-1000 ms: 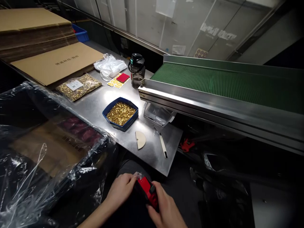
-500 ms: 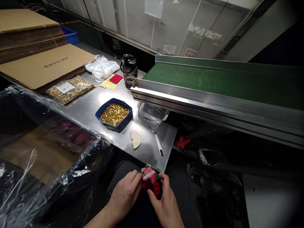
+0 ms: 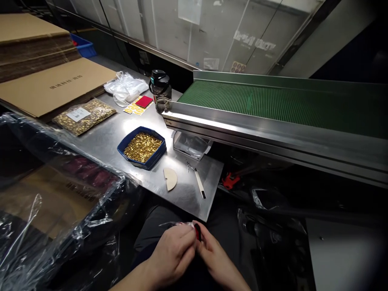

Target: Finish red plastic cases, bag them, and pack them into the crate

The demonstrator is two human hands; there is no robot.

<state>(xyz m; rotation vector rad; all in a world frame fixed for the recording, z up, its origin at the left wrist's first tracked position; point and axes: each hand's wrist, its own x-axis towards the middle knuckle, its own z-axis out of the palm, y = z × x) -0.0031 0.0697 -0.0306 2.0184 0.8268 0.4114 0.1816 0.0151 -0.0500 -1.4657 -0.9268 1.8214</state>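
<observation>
Close together over my lap, my left hand (image 3: 173, 252) and my right hand (image 3: 214, 254) are both closed around a small red and black object (image 3: 198, 231) of unclear kind. Only a sliver of it shows between the hands. My right hand grips its right side. Clear film (image 3: 172, 223) sticks out above my left hand, whose fingers pinch at the object's left side; exactly what they pinch is hidden. On the metal table, nearest the hands, lie a cream half-round piece (image 3: 170, 179) and a white-handled tool (image 3: 200, 184).
A blue tray (image 3: 142, 147) of small gold pieces stands on the metal table (image 3: 197, 208). Behind it are a filled bag (image 3: 85, 115), a red pad (image 3: 144, 101) and a dark bottle (image 3: 160, 91). A green conveyor (image 3: 242, 97) runs right; a plastic-lined bin (image 3: 112, 188) is left.
My left hand has moved right, over the red and black object, and now hides most of it. The clear film now points left. The view has shifted slightly.
</observation>
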